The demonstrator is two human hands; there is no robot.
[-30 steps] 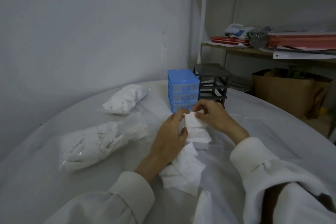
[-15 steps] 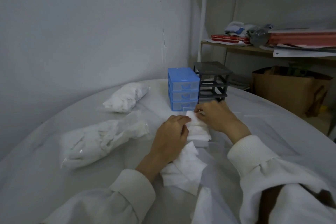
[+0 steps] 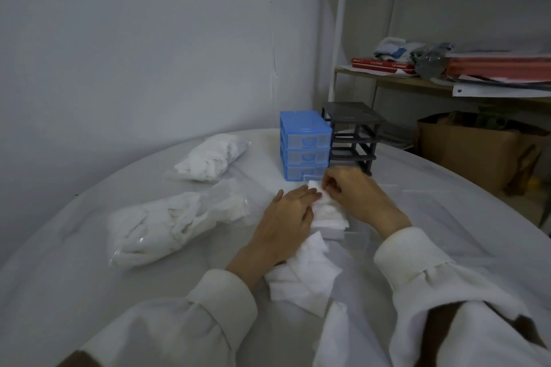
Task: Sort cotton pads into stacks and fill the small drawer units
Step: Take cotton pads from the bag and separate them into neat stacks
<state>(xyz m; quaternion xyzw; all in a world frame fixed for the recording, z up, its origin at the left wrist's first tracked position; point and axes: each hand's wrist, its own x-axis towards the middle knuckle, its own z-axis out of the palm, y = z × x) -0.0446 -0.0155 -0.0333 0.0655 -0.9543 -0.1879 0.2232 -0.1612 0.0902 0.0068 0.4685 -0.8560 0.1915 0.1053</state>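
Mid-frame, left hand lies flat on the pad stack; right hand holds its top pad in a pinching grip.

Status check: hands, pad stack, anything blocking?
Left hand flat against pad stack; right hand pinching top pad. Stack sits in clear drawer. Nothing blocking; blue drawer unit just behind.

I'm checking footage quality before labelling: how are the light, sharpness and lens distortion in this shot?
Head view: dim, flat, bluish light with no glare; the table edge bows from wide-angle distortion; the left hand, right hand and pad stack look soft, white pads lacking detail; the blue drawer unit is reasonably sharp.
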